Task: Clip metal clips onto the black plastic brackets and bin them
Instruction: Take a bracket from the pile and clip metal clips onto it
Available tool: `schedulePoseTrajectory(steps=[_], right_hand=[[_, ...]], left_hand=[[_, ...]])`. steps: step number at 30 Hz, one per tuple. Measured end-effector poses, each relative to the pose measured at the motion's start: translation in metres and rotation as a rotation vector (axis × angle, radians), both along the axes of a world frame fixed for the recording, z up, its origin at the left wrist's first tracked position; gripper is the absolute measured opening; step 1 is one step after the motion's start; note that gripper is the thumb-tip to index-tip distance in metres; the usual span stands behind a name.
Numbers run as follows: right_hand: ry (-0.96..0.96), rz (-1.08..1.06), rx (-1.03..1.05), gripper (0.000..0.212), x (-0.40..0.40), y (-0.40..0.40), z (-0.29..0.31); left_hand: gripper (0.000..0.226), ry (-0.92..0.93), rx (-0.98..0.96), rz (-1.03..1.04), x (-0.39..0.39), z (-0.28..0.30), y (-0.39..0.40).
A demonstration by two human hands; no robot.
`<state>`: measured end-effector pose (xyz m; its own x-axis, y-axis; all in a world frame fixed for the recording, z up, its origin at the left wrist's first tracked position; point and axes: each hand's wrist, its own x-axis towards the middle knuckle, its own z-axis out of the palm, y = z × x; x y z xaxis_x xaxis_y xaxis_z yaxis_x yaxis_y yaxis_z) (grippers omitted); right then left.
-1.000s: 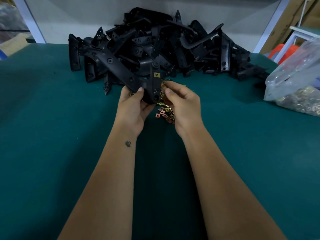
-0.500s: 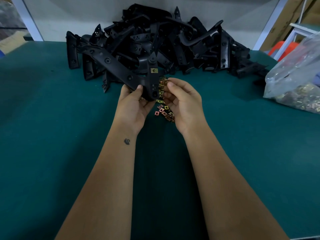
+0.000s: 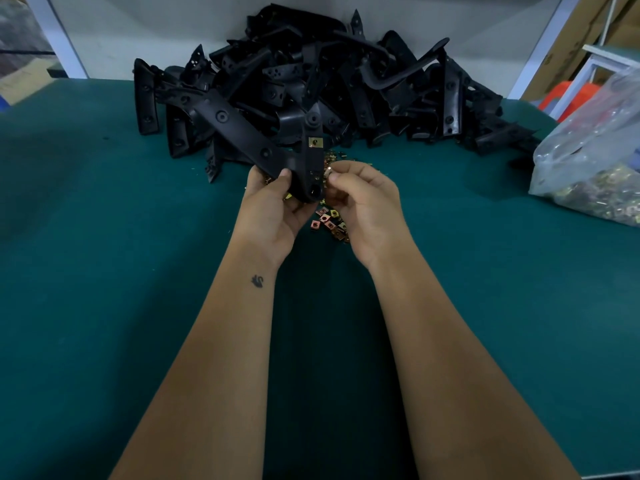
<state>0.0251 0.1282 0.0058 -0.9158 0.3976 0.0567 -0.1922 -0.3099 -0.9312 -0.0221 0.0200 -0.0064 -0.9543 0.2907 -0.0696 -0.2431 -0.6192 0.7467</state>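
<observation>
black plastic fills the left hand (image 3: 273, 216), which grips a long angled bracket (image 3: 242, 133) at its bend, thumb on top, holding it above the table. one brass-coloured clip (image 3: 315, 142) already sits on the bracket's short arm. the right hand (image 3: 363, 206) pinches a small metal clip (image 3: 328, 173) between thumb and forefinger, right against the bracket's edge. under the hands, loose clips (image 3: 329, 223) lie scattered on the green table (image 3: 104, 271). behind them a big pile of black brackets (image 3: 329, 81) rests against the back wall. at the right edge, a clear plastic bag (image 3: 595, 168) holds more clips.
</observation>
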Motion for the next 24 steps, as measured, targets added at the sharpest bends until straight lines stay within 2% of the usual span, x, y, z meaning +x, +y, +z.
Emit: schedulePoseTrajectory(steps=[12,24], right_hand=[[-0.008,0.106,-0.028,0.017,0.0027,0.0008,-0.0004],[0.021,0.143,-0.177,0.015,0.0020,0.0038,-0.0036]], left_hand=[[0.018,-0.002,-0.001,0.006,-0.0010,-0.0012,-0.0008],[0.019,-0.012,0.039,0.028,-0.0047,-0.0043,-0.0007]])
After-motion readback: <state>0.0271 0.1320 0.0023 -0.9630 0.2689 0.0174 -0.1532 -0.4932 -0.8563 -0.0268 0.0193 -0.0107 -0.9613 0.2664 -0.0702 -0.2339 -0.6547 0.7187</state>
